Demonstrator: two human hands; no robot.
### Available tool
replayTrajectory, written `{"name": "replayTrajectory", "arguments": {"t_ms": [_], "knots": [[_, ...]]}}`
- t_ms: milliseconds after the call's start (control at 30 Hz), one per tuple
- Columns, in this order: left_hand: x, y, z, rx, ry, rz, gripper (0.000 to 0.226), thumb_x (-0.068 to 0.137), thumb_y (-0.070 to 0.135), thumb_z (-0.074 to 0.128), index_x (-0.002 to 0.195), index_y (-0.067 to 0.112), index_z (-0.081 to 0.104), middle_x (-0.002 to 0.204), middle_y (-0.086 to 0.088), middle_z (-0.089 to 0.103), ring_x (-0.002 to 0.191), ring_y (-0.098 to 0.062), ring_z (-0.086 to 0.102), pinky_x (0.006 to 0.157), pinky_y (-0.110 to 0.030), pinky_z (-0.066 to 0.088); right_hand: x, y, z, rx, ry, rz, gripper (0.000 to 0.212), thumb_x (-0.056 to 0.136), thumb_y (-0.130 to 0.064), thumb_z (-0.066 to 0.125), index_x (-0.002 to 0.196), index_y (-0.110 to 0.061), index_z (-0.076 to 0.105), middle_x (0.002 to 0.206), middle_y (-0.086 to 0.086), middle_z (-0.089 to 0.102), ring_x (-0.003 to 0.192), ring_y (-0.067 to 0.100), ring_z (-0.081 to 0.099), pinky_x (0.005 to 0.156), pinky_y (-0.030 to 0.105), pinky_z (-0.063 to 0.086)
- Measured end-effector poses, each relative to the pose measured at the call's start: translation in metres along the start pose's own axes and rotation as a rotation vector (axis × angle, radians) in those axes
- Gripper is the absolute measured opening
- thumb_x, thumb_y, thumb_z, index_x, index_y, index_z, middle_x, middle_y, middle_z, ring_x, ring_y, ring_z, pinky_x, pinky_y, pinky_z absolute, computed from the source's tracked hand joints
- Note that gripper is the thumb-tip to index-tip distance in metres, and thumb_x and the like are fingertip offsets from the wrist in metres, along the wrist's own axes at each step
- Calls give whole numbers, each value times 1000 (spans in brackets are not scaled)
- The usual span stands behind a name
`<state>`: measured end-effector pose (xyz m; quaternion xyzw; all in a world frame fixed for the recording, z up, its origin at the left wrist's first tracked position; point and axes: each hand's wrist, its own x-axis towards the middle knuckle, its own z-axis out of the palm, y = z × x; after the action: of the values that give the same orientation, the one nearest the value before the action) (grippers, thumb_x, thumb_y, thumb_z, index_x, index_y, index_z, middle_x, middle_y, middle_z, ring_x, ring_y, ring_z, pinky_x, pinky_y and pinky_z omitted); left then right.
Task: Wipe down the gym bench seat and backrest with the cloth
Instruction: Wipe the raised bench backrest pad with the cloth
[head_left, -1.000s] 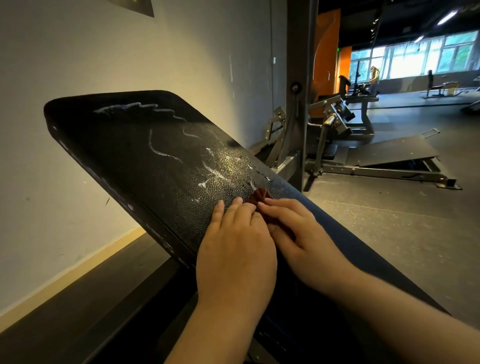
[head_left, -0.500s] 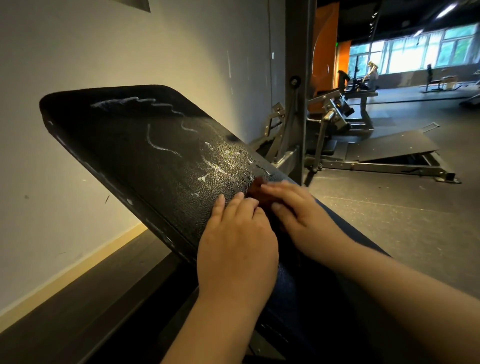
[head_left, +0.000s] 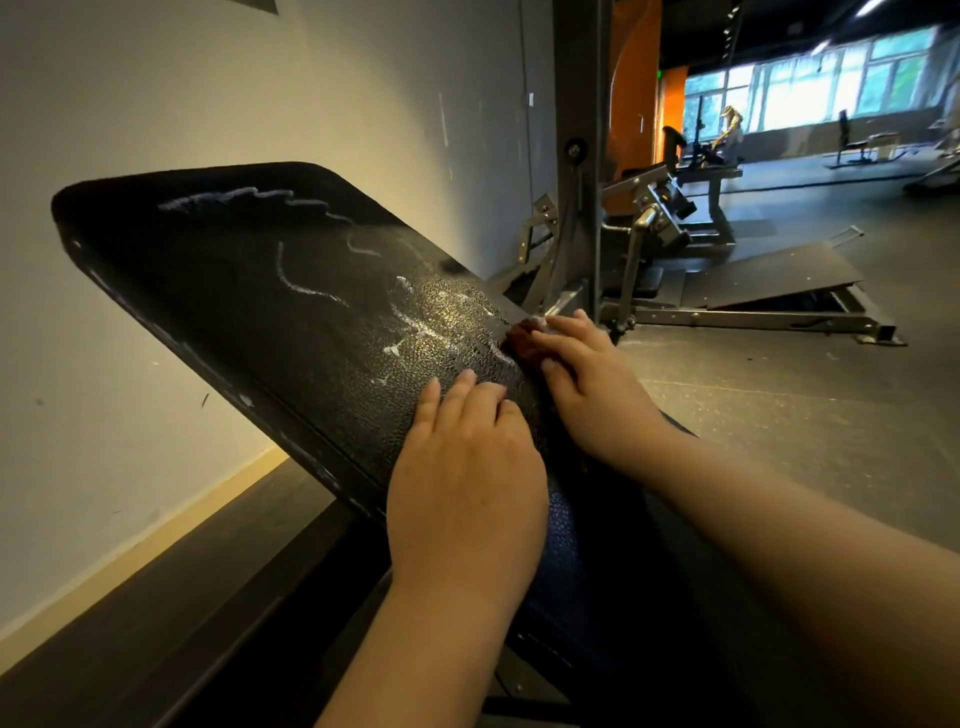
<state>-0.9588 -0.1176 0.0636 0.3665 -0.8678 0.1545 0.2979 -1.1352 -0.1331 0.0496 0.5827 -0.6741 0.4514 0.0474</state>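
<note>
The black padded backrest (head_left: 249, 291) slopes up to the left, marked with white streaks (head_left: 306, 285) and a wet, shiny patch near its lower right. A small reddish-brown cloth (head_left: 521, 339) lies on the pad's right edge, mostly hidden under my right hand (head_left: 587, 384), whose straight fingers press it against the pad. Flat on the lower backrest rests my left hand (head_left: 467, 467), fingers straight and together, just left of the cloth. The dark seat (head_left: 576, 561) runs down under my forearms, largely covered.
A pale wall (head_left: 208, 93) stands close on the left with a dark floor strip below it. A steel upright (head_left: 576, 156) and machine frame stand right behind the bench. Other gym machines and a sloped platform (head_left: 769, 280) lie on the open floor at right.
My right hand has slid the cloth up and to the right along the backrest's edge. My left hand has stayed pressed on the lower pad.
</note>
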Motion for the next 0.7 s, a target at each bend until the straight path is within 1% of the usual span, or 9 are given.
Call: {"name": "replayTrajectory", "arguments": {"t_ms": [100, 200, 267, 333, 400, 467, 533, 633, 700], "knots": [[0, 1, 0, 4, 8, 2, 29, 88, 14, 63, 115, 6, 72, 126, -8, 67, 132, -25, 54, 116, -47, 38, -5, -16, 9, 75, 46, 62, 40, 103, -23, 50, 142, -18, 57, 147, -3, 50, 138, 16, 42, 119, 34, 30], [0, 1, 4, -3, 46, 2, 29, 83, 12, 71, 111, 5, 74, 120, -10, 70, 124, -26, 61, 111, -47, 43, -36, -27, 1, 199, -42, -36, 41, 103, -28, 48, 144, -26, 55, 147, -13, 49, 137, -1, 38, 117, 21, 28], [1, 1, 6, -4, 63, 5, 28, 82, 11, 72, 109, 4, 75, 119, -10, 70, 122, -27, 62, 110, -48, 44, -48, -24, -9, 205, -110, -139, 42, 103, -19, 51, 144, -27, 54, 146, -16, 48, 137, -6, 37, 114, 11, 26], [1, 0, 6, 6, 60, 9, 28, 83, 12, 72, 110, 4, 74, 119, -10, 70, 123, -27, 61, 111, -48, 43, -42, -14, -14, 142, -122, -199, 43, 101, -9, 54, 143, -21, 55, 144, -11, 50, 134, -5, 40, 112, 9, 27], [1, 0, 5, 21, 43, 10, 28, 84, 13, 70, 111, 4, 74, 121, -9, 69, 124, -26, 60, 112, -47, 42, -21, -1, -11, 110, -63, -129, 42, 100, -6, 53, 142, -14, 56, 143, -4, 52, 132, 2, 44, 115, 15, 30], [2, 1, 4, 19, 28, 7, 29, 86, 14, 68, 112, 5, 74, 122, -8, 69, 125, -25, 59, 112, -47, 42, -5, 0, -4, 102, 13, 14, 41, 101, -9, 52, 141, -14, 57, 145, -1, 51, 135, 12, 45, 119, 32, 32], [1, 2, 3, 7, 23, 6, 28, 87, 14, 67, 113, 6, 74, 123, -7, 69, 126, -24, 59, 113, -46, 41, -9, -9, 2, 109, 45, 35, 40, 101, -12, 52, 140, -16, 59, 145, -3, 52, 135, 13, 45, 118, 36, 34], [1, 2, 1, -24, 36, 3, 26, 87, 14, 68, 111, 8, 74, 121, -6, 69, 125, -24, 59, 113, -47, 41, -42, -24, -1, 144, -24, -88, 39, 102, -17, 54, 139, -26, 59, 142, -15, 50, 133, -4, 41, 113, 15, 31], [1, 2, 0, -27, 34, 6, 25, 88, 15, 66, 111, 9, 73, 121, -6, 68, 127, -24, 58, 114, -47, 39, -50, -24, -8, 118, -83, -158, 40, 102, -17, 54, 141, -26, 57, 141, -16, 49, 130, -7, 40, 108, 6, 28]]}}
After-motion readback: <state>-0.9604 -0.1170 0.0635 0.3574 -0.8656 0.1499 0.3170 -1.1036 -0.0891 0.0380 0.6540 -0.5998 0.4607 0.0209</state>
